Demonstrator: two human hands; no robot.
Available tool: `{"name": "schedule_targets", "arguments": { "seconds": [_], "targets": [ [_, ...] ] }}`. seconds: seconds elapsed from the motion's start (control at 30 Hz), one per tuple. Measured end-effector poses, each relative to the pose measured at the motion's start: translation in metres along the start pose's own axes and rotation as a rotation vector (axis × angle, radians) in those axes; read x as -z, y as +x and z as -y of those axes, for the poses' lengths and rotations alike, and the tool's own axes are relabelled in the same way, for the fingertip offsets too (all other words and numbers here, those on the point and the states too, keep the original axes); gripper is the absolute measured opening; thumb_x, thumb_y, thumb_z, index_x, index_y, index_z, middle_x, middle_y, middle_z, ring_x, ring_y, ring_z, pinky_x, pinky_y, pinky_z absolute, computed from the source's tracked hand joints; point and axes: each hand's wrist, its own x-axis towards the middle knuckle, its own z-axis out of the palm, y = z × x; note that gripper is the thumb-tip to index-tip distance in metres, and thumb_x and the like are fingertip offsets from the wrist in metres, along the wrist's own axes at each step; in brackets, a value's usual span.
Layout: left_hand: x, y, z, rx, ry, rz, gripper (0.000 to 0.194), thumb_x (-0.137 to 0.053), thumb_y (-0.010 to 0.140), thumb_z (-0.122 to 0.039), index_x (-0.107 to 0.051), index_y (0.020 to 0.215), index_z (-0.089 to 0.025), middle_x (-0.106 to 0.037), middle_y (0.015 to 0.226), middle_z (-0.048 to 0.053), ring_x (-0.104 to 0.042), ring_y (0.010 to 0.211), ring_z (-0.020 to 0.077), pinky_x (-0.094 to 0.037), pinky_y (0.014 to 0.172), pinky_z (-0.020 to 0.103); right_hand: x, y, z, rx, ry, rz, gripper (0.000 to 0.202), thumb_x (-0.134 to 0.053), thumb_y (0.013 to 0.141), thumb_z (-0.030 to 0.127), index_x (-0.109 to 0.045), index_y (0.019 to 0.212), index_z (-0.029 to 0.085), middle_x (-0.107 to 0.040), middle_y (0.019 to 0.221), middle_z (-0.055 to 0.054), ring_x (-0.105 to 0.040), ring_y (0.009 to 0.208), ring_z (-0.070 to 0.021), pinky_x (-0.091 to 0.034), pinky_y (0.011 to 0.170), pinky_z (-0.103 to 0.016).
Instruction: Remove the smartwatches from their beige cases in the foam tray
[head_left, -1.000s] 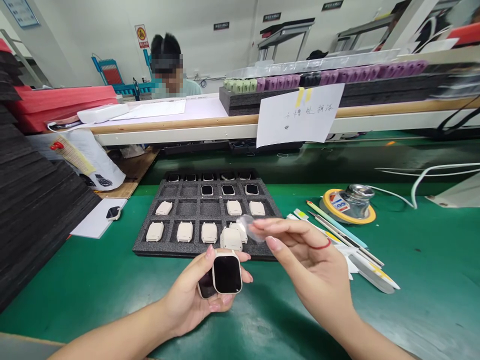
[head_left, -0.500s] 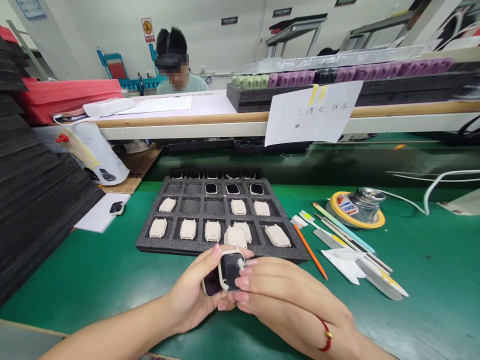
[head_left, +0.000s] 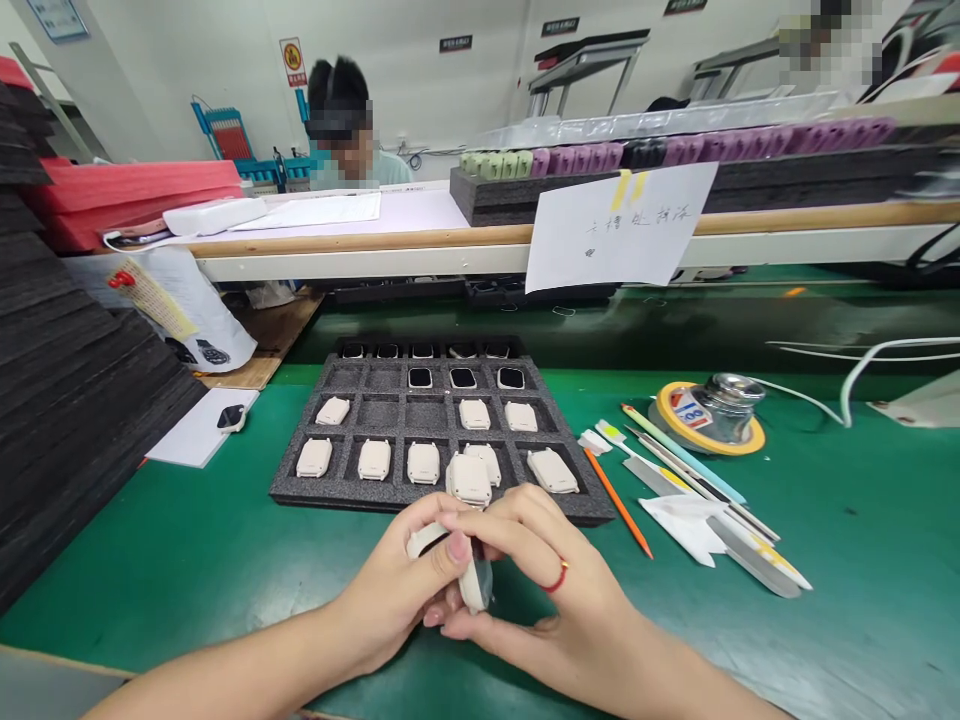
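My left hand [head_left: 394, 585] is closed round two cream smartwatch bodies. The nearer smartwatch [head_left: 474, 585] stands on edge under my thumb, its glassy side turned right; the other smartwatch [head_left: 426, 538] is mostly hidden in my fingers. My right hand [head_left: 559, 590] curls around the nearer watch, index finger over the top and thumb at its lower end. A red cord with a gold bead is on this hand. Just beyond my hands lies a black foam tray [head_left: 330, 497] of cream watch bodies, some back-up, some screen-up. One watch body [head_left: 471, 480] overlaps another at its front edge.
To the right lie an orange stick [head_left: 619, 502], several brushes and blades [head_left: 750, 555], and a tape roll [head_left: 667, 415] around a metal-capped glass jar [head_left: 731, 400]. A single watch [head_left: 232, 418] rests on white paper at left, beside stacked black foam [head_left: 82, 400]. A person [head_left: 341, 120] sits beyond the shelf.
The nearer watch has turned from screen facing me to on edge. My left thumb has come over it; my right hand has rotated, its fingers shifting from the screen to around the case.
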Motion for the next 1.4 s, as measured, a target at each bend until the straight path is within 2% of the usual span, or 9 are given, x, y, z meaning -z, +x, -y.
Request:
{"name": "schedule_targets", "arguments": {
  "seconds": [0.17, 0.37, 0.5, 0.6, 0.7, 0.87, 1.03, 1.23, 1.4],
  "targets": [
    [0.001, -0.002, -0.003, 0.064, -0.116, -0.035, 0.043, -0.067, 0.081, -0.059, -0.061, 0.082, -0.016, -0.049, 0.054, -0.005, -0.031, 0.039, 0.0017, -0.019, 0.035, 0.013, 0.002, 0.0, -0.002, -0.01, 0.114, -0.062, 0.052, -0.079, 0.08, 0.03, -0.052, 0.124, 0.023, -0.069, 0.103, -0.005, -0.064, 0.09, -0.0205, -0.051, 0.08, -0.034],
    [0.002, -0.002, -0.007, 0.131, -0.094, -0.071, 0.046, -0.065, 0.082, -0.06, -0.062, 0.091, -0.016, -0.066, 0.074, 0.004, -0.042, 0.042, 0.0029, -0.021, 0.035, 0.014, 0.004, 0.001, -0.005, -0.011, 0.102, -0.01, 0.053, -0.077, 0.082, 0.032, -0.051, 0.128, 0.022, -0.069, 0.1, -0.006, -0.064, 0.088, -0.0204, -0.051, 0.081, -0.035],
    [0.001, -0.002, -0.008, 0.133, -0.05, -0.085, 0.044, -0.064, 0.084, -0.058, -0.061, 0.098, -0.016, -0.062, 0.068, 0.002, -0.041, 0.044, 0.0039, -0.018, 0.036, 0.014, 0.006, 0.002, -0.014, -0.016, 0.025, -0.045, 0.049, -0.077, 0.079, 0.026, -0.055, 0.123, 0.022, -0.07, 0.101, -0.007, -0.065, 0.09, -0.0224, -0.052, 0.08, -0.037],
    [0.0, -0.003, -0.008, 0.152, 0.034, -0.041, 0.043, -0.078, 0.076, -0.049, -0.059, 0.097, -0.017, -0.059, 0.064, -0.003, -0.035, 0.043, 0.0016, -0.022, 0.038, 0.014, 0.008, 0.004, -0.026, -0.16, -0.032, -0.159, 0.037, -0.073, 0.077, 0.026, -0.059, 0.111, 0.022, -0.07, 0.098, -0.006, -0.066, 0.088, -0.0228, -0.053, 0.076, -0.035],
    [0.0, -0.004, -0.004, 0.247, 0.137, 0.023, 0.05, -0.088, 0.064, -0.039, -0.056, 0.096, -0.017, -0.068, 0.094, 0.005, -0.05, 0.052, 0.0031, -0.033, 0.042, 0.015, 0.007, 0.006, -0.038, -0.309, -0.055, -0.205, 0.028, -0.068, 0.082, 0.031, -0.06, 0.108, 0.022, -0.07, 0.101, -0.006, -0.067, 0.089, -0.0234, -0.054, 0.076, -0.036],
    [0.0, -0.003, 0.002, 0.443, 0.102, 0.233, 0.053, -0.051, 0.083, -0.072, -0.049, 0.091, -0.019, -0.074, 0.092, 0.012, -0.06, 0.047, 0.0115, -0.034, 0.038, 0.02, -0.005, 0.003, -0.05, -0.312, -0.14, -0.042, 0.032, -0.062, 0.09, 0.035, -0.058, 0.119, 0.021, -0.068, 0.116, -0.01, -0.062, 0.107, -0.0282, -0.05, 0.092, -0.048],
    [-0.002, -0.004, -0.004, 0.305, 0.263, 0.088, 0.053, -0.05, 0.086, -0.067, -0.058, 0.081, -0.015, -0.069, 0.069, 0.006, -0.037, 0.045, 0.006, -0.021, 0.043, 0.02, -0.002, 0.0, -0.042, -0.227, -0.1, -0.081, 0.041, -0.054, 0.097, 0.035, -0.047, 0.136, 0.023, -0.059, 0.132, -0.012, -0.054, 0.122, -0.027, -0.045, 0.101, -0.047],
    [0.0, -0.001, -0.006, 0.183, -0.012, -0.025, 0.056, -0.055, 0.084, -0.066, -0.067, 0.084, -0.012, -0.065, 0.075, 0.005, -0.037, 0.048, 0.0051, -0.02, 0.046, 0.021, 0.007, 0.003, -0.016, 0.08, 0.041, -0.038, 0.029, -0.066, 0.089, 0.048, -0.058, 0.101, 0.022, -0.063, 0.108, -0.01, -0.061, 0.105, -0.0244, -0.051, 0.091, -0.039],
    [0.0, 0.001, -0.007, 0.121, -0.155, -0.03, 0.044, -0.067, 0.081, -0.057, -0.067, 0.082, -0.013, -0.052, 0.061, -0.002, -0.035, 0.048, 0.0038, -0.022, 0.047, 0.018, 0.002, 0.006, -0.006, 0.091, 0.012, 0.016, 0.008, -0.067, 0.09, 0.023, -0.059, 0.087, 0.022, -0.065, 0.111, -0.009, -0.062, 0.105, -0.0218, -0.052, 0.091, -0.037]
  ]
}}
